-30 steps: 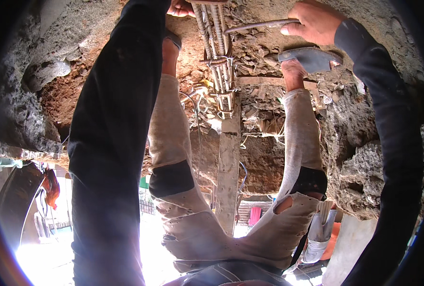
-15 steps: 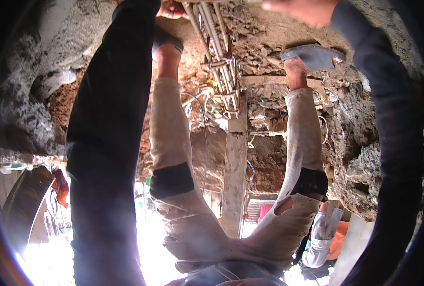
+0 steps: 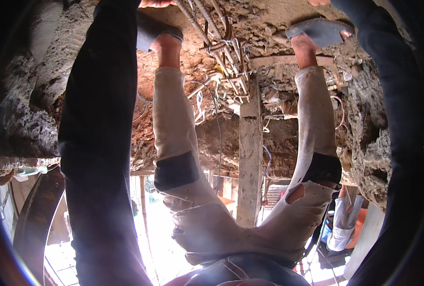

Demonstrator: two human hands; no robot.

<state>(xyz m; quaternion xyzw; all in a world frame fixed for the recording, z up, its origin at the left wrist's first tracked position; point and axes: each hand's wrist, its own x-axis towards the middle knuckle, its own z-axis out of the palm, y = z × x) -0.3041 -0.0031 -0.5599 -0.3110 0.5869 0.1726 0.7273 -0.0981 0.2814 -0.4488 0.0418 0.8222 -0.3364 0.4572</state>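
both hands sit at the far limit of the view: of the left hand (image 3: 157,3) only a strip of bent fingers shows, close beside the ends of the steel rods (image 3: 229,57), and i cannot tell whether it grips them; the right hand (image 3: 318,2) is nearly all cut off, so how far open it is, or what it has hold of, cannot be told. the rods, tied with wire and crossed by bent stirrups, slant over the ground (image 3: 264,31) between the left sandal (image 3: 152,31) and the right sandal (image 3: 321,32), down to its broken near edge, where they meet the head of a concrete post (image 3: 250,143). rough rock (image 3: 369,128) lines the ground's right edge. pale torn trousers (image 3: 207,224) with dark knee patches fill the middle.
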